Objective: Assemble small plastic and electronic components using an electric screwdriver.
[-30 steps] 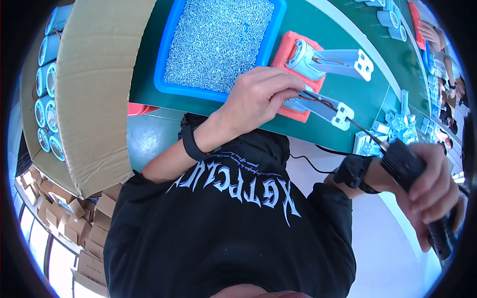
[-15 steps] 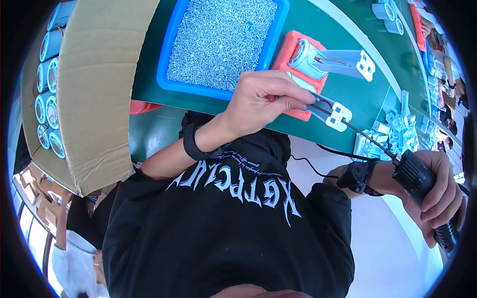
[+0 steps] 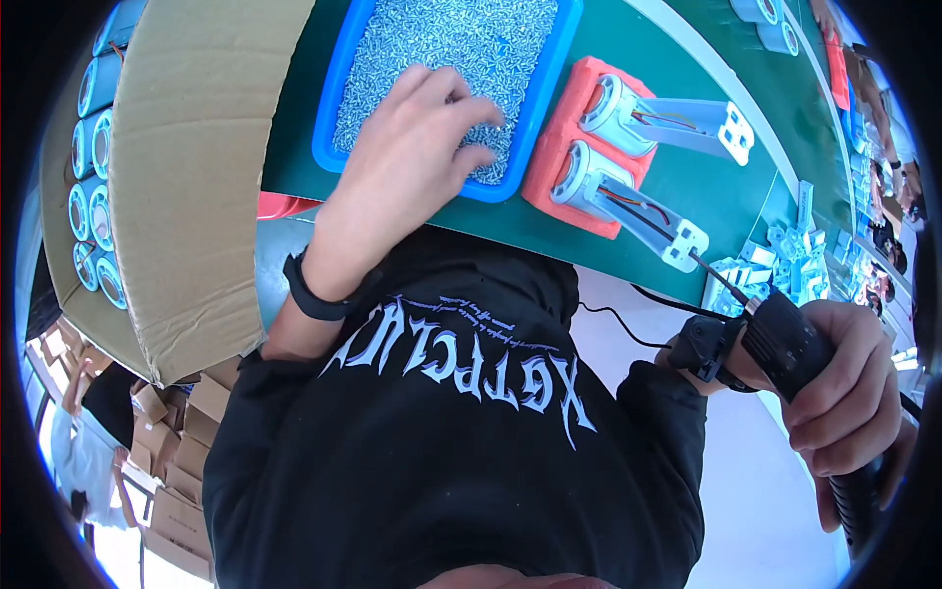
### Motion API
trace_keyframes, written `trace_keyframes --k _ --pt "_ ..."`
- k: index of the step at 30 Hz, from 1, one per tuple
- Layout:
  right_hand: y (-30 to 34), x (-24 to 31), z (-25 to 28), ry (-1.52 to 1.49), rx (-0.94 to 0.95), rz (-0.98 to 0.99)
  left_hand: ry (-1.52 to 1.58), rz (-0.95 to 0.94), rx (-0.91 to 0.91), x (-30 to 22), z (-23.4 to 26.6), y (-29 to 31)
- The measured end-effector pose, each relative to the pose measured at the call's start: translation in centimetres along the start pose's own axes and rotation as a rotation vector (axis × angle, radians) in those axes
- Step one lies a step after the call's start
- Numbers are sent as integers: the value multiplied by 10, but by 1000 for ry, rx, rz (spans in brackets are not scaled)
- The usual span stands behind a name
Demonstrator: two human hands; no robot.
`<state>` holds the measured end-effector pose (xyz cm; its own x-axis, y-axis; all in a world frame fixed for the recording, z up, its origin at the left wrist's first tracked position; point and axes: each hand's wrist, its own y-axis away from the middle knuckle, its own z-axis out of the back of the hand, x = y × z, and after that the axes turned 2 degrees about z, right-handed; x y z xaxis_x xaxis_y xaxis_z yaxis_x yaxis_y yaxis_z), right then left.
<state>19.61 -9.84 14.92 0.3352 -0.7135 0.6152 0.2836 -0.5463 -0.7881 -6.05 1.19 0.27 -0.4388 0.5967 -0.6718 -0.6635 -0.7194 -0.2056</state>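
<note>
Left hand (image 3: 407,147): fingers parted and curled over small metal pieces (image 3: 491,49) in a blue tray (image 3: 530,123), any grip on one not tellable. Right hand (image 3: 849,388): wrapped around a black screwdriver (image 3: 785,344), its shaft pointing toward the nearer pale housing (image 3: 589,177), which sits in a red foam block (image 3: 545,167) between both hands. Good handling likely calls for a light fingertip pinch at left, a steady wrist at right, and the shaft kept off the wires (image 3: 636,206).

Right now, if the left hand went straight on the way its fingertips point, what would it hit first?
Most likely the small silvery screws in the blue tray, just under the left hand; it may be touching them, as depth is unclear here.
</note>
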Motion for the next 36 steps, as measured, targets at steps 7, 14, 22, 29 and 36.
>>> trace_keyframes --k 7,14,22,29,36 --pt "-8 -18 -10 -94 -27 3 14 21 183 15 -5 6" --pt "-6 -22 -14 -87 -62 -16 50 -5 64 21 -4 -1" --pt "-13 -33 -16 -118 2 23 489 -52 -69 -10 -18 -12" --pt "-8 -28 -25 -157 -58 -34 618 -66 34 -31 -56 -8" --pt "-4 -26 -17 -124 -82 -28 506 -183 -94 -26 -62 -10"
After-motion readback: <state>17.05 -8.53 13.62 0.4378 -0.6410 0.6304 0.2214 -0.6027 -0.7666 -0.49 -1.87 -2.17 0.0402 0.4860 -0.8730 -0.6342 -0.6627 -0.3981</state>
